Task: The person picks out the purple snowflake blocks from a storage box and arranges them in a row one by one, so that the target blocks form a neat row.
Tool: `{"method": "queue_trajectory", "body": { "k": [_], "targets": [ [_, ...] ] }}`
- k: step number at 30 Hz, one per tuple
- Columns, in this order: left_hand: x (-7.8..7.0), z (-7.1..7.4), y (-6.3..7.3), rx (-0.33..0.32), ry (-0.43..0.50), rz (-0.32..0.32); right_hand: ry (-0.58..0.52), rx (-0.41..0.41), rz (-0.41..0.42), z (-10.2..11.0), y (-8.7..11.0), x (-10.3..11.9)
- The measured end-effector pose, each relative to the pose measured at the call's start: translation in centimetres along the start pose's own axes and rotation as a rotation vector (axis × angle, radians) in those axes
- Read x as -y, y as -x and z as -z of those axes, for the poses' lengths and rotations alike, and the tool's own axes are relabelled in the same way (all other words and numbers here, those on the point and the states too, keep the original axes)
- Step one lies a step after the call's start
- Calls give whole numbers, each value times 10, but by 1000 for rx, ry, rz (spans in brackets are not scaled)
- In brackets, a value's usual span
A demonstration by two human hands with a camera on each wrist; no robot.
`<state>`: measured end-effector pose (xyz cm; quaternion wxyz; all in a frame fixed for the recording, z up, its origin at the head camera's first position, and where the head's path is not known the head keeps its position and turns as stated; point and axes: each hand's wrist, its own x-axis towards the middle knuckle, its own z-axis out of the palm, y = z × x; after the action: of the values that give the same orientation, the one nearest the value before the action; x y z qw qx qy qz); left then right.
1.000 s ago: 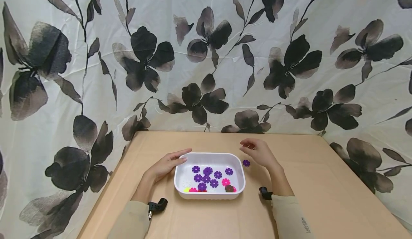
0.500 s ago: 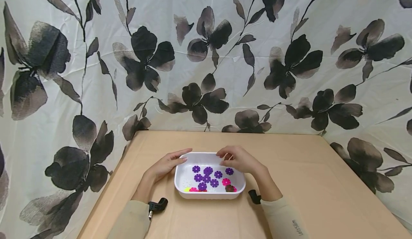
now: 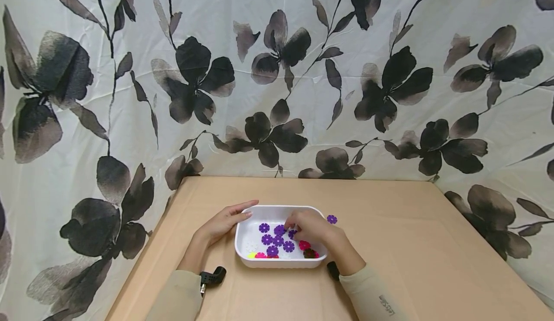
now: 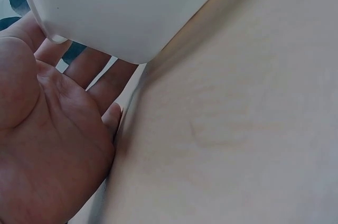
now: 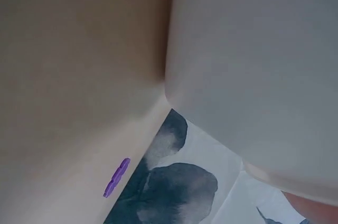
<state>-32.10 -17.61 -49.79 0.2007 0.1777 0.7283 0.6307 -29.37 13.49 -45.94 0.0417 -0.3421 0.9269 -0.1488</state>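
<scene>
A white plastic tray [image 3: 242,244] sits on the table with several purple flower-shaped pieces [image 3: 278,240] in it. My left hand [image 3: 220,222] holds its back left corner, thumb over the rim; the left wrist view shows the fingers [image 4: 111,84] behind the tray's outer wall. My right hand [image 3: 312,226] reaches into the tray from the right, thumb and index fingertips at either side of one purple flower piece [image 3: 292,234]. The palm hides part of the tray's right side. In the right wrist view the tray wall [image 5: 253,76] blocks nearly all of the hand.
A lone purple flower piece [image 3: 332,219] lies on the table [image 3: 411,234] just outside the tray's back right corner. Along the tray's front wall are pink [image 3: 304,245], yellow [image 3: 252,255] and brown pieces [image 3: 309,253]. A flower-printed cloth [image 3: 324,85] hangs behind the table.
From beyond the tray's right side, my right hand has moved left over the tray, then down among the purple pieces. My left hand has stayed at the corner.
</scene>
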Motion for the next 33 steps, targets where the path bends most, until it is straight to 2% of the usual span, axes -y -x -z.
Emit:
{"method": "queue_trajectory", "body": {
  "k": [6,16,26,33],
  "targets": [
    [1,0,1,-5,1,5,43,6,1,-1,0,3],
    [-1,-1,2,0,9,12,30,19,-47,1,1,3],
    [-2,0,1,4,21,14,-127,-22,-91,5,0,1],
    [-2,2,1,11,24,13,-326,-109,-135,18,2,0]
  ]
}}
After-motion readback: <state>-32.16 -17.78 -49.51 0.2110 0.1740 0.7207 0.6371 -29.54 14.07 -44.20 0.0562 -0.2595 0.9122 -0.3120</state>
